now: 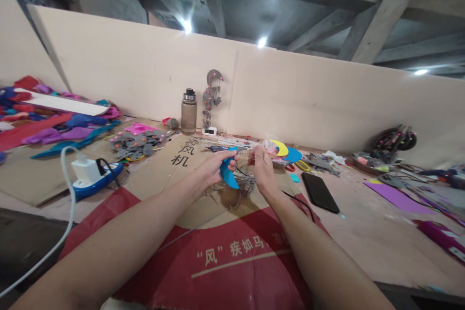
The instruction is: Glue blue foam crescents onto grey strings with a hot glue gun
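My left hand (214, 164) is closed on a blue felt crescent (228, 177), its pointed end hanging down. A short gap to the right, my right hand (260, 163) is closed in a pinch. Whatever lies between its fingertips is too small to make out. Just beyond my right hand lie a yellow crescent piece (279, 148) and another blue piece (293, 155). Below both hands a tangle of grey-brown cord (241, 185) rests on the cardboard (250, 261), which is red and brown with printed characters.
A black phone (319, 192) lies at right. Left stand a blue power strip (109, 177) with a white charger, grey felt pieces (138, 143) and heaped coloured felt (54, 123). A bottle (189, 114) and a hanging crescent ornament (213, 92) are by the back panel.
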### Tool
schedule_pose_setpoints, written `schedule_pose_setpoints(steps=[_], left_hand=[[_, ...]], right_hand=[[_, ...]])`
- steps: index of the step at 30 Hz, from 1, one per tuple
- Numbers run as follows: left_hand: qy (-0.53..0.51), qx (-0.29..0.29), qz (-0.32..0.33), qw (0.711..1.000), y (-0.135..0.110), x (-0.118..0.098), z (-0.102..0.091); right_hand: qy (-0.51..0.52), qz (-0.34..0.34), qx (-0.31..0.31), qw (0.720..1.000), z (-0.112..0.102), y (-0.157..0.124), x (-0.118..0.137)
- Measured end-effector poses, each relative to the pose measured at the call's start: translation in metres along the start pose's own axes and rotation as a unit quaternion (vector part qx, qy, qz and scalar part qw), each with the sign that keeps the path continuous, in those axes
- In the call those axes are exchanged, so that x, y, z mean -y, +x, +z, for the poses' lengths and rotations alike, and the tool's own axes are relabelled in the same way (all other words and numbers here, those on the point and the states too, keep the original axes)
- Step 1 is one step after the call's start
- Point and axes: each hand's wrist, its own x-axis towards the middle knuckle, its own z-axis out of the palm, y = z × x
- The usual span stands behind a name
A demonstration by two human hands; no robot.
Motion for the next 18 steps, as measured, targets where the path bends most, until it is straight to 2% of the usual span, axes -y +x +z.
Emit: schedule_pose_setpoints(steps=[6, 13, 18], left_hand=[[0.009, 0.031, -0.024, 0.999, -0.0006, 0.0024, 0.0002], [0.025, 0.036, -0.034, 0.998, -0.005, 0.004, 0.0049], [0.039, 0.026, -0.043, 0.998, -0.0083, 0.0039, 0.0088]], right_hand=[[-0.017, -0.005, -0.011, 1.0, 0.0004, -0.003, 0.0013], [-0.035, -0.004, -0.017, 0.999, 0.0005, -0.005, 0.0052], [0.005, -0.005, -0.009, 1.0, 0.0031, -0.0049, 0.0027]])
